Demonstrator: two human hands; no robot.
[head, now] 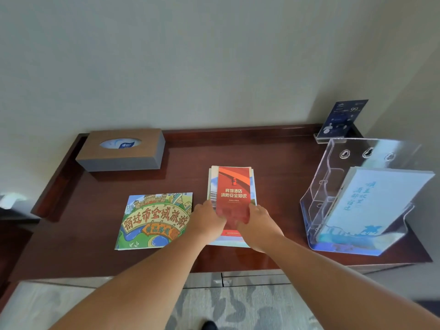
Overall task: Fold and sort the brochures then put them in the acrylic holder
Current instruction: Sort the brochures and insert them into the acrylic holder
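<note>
Left grip (209,220) and right grip (259,225) are both on the red brochure (234,186). Left fingers curl at its lower left edge, right fingers at its lower right edge, so each grip is narrow and pinching that sheet from its own side. The brochure's lower end between the hands is blurred, so I can't tell whether it's lifted or flat. Its upper part lies lengthwise, title facing up, on a stack of leaflets (212,184) that shows pale blue and white edges around it. The stack sits mid-surface, on the dark wood surface (273,158). Just left of the left grip is a colourful cartoon map brochure (154,220), lying flat, slightly skewed, apart from the stack. To the right, well apart from the hands, is the clear acrylic holder (333,186), standing upright with stepped pockets. A pale blue booklet (371,201) leans in its right-hand front pocket; the pockets on the left show through clear. Behind the holder in the back right corner is a dark blue card (342,117) in a small clear stand. Back left is a brown tissue box (121,151) near the wall. Both forearms are bare, reaching in from the bottom edge over patterned carpet (238,306).
</note>
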